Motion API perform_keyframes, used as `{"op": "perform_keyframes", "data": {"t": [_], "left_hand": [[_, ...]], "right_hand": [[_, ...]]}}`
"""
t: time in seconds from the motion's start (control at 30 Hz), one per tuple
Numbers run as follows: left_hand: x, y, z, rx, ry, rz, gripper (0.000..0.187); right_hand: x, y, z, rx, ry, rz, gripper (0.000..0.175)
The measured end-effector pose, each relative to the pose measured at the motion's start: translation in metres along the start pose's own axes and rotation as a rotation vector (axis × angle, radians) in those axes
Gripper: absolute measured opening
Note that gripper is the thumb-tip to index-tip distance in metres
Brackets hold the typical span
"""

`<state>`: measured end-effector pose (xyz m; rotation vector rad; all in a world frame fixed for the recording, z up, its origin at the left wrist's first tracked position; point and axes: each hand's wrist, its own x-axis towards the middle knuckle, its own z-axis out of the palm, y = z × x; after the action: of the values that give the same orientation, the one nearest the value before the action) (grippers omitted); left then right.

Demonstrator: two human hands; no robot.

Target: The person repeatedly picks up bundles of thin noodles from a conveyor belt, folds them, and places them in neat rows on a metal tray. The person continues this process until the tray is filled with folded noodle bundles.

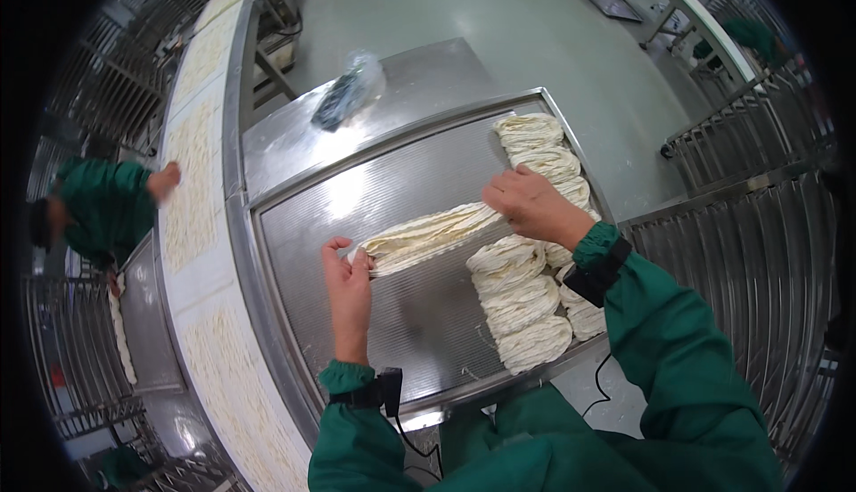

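A long bundle of pale dough strands (pixel 428 238) stretches between my two hands above a ribbed metal tray (pixel 401 331). My left hand (pixel 349 275) grips its left end, the fingers curled through the loop there. At the other end, my right hand (pixel 535 203) pinches the strands close to the row of folded bundles. That back row of folded dough bundles (pixel 535 138) runs along the tray's right side. Nearer to me, another row of folded bundles (pixel 520 305) lies on the tray, with more partly hidden behind my right forearm.
On the left, a white conveyor belt (pixel 207 291) carries patches of loose strands. Across it, a co-worker in a green sleeve (pixel 110 191) reaches over the belt. A clear plastic bag (pixel 349 94) lies on the metal table (pixel 428 77) behind the tray. Metal racks (pixel 722 271) stand at right.
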<state>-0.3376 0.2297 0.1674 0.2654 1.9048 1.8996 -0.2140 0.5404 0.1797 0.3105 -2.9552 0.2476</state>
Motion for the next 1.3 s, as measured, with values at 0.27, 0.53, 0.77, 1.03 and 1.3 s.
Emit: {"op": "perform_keyframes", "data": {"t": [0.27,0.53,0.77,1.03,1.3], "left_hand": [[0.039,-0.004,0.067,0.848,-0.052,0.201,0.038],[0.043,-0.008,0.19,0.852,-0.567,0.284,0.074],[0.043,-0.056,0.145,1.244,-0.396,0.657,0.107],[0.026,-0.125,0.128,1.193,-0.431,0.556,0.113],[0.009,-0.121,0.127,1.231,-0.329,0.558,0.096]], "right_hand": [[-0.041,0.026,0.084,0.359,-0.075,0.218,0.06],[-0.064,0.022,0.067,0.3,0.068,0.325,0.051],[-0.084,0.016,0.064,0.32,-0.056,0.166,0.051],[-0.097,0.027,0.068,0.253,-0.268,0.255,0.052],[-0.054,-0.046,0.112,0.022,-0.127,0.516,0.061]]}}
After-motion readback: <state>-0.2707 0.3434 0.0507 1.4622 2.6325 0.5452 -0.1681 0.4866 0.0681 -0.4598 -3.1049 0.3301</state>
